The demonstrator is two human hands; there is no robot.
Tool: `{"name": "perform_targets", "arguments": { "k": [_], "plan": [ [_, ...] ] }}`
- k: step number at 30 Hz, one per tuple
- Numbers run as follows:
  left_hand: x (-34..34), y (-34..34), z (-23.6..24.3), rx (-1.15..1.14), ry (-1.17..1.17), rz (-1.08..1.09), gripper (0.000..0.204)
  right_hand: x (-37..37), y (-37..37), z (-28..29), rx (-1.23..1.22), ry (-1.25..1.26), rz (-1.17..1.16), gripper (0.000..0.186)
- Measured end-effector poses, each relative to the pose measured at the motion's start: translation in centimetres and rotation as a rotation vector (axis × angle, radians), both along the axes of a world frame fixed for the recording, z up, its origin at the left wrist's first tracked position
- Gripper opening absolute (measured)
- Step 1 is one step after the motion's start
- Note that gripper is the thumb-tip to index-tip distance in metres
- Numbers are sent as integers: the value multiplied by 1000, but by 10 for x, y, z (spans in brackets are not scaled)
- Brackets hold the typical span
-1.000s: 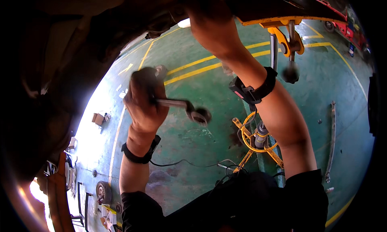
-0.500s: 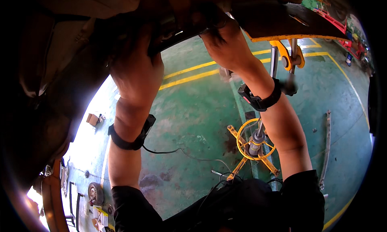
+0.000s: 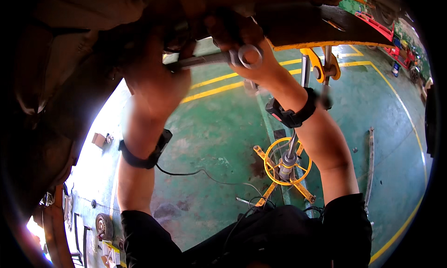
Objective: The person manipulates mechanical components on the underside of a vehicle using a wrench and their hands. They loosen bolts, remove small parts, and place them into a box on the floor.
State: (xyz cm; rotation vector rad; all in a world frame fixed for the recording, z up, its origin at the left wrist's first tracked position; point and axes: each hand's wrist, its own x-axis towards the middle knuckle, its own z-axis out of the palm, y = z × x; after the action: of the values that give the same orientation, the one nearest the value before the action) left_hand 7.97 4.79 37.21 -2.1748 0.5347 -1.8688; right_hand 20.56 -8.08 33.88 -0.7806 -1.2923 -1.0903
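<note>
Both my arms reach up under the dark underside of a vehicle point(image 3: 88, 16). A metal ring wrench point(image 3: 202, 59) lies crosswise between my hands. Its shaft runs into the grip of my left hand point(image 3: 156, 84), which is blurred and closed around that end. The ring end stands in front of my right hand point(image 3: 253, 42), near its palm. The right hand's fingers are bent up against shadowed parts; whatever they grip is hidden. Each wrist wears a black strap with a small box.
Right of my right hand hangs a yellow-edged plate point(image 3: 321, 32), above a yellow-jointed metal post point(image 3: 305, 70). A stand with a yellow ring wheel point(image 3: 287, 161) is on the green floor. A long bar point(image 3: 370, 170) lies right; a wheel point(image 3: 104, 226) stands lower left.
The wrench has come into plain view between my hands, its ring end now before the right hand. Both hands have shifted slightly left in the picture, as has the background.
</note>
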Motion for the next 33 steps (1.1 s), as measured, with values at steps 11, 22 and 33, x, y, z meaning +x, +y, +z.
{"name": "perform_targets", "arguments": {
  "k": [11,22,33],
  "plan": [
    [27,-31,-20,-203,-234,200,55,22,7,-9,163,-168,-426,24],
    [38,-23,-17,-109,-311,264,57,-8,-4,-5,-101,242,53,18],
    [48,-17,-14,-17,-342,266,56,18,15,-18,123,-77,-211,26]
  ]
}}
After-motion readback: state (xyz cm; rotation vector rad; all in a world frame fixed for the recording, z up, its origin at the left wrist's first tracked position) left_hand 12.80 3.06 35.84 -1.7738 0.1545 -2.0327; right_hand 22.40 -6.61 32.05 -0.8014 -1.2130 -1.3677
